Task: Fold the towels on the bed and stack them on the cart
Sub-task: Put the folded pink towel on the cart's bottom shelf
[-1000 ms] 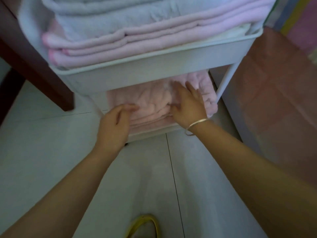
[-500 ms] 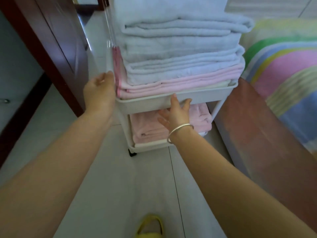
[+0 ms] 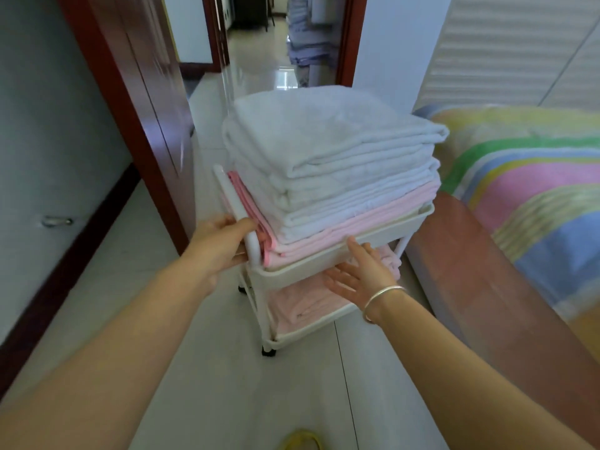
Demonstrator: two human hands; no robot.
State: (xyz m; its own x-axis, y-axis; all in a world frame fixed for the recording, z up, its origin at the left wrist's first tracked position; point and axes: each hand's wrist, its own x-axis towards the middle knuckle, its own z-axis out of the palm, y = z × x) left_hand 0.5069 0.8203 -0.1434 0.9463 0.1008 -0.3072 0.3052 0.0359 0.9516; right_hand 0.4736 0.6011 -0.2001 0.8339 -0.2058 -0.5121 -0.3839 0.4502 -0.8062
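A white two-tier cart [image 3: 328,263] stands on the tiled floor ahead of me. Its top tray holds a tall stack of folded towels, white ones [image 3: 328,157] above pink ones [image 3: 324,233]. A folded pink towel [image 3: 302,302] lies on the lower tray. My left hand [image 3: 224,241] grips the cart's white handle bar at the left end of the top tray. My right hand [image 3: 357,277], with a silver bangle at the wrist, is held open with spread fingers against the front rim of the top tray.
The bed [image 3: 526,203] with a striped cover lies to the right, its reddish-brown side board [image 3: 480,287] close to the cart. A dark red door [image 3: 143,102] stands open on the left, and a doorway [image 3: 279,43] leads to a hallway. A yellow slipper [image 3: 302,440] shows at the bottom.
My view has risen from the lower shelf to above the cart. My left hand left the lower pink towel and took the handle. My right hand moved from that towel up to the top tray's rim.
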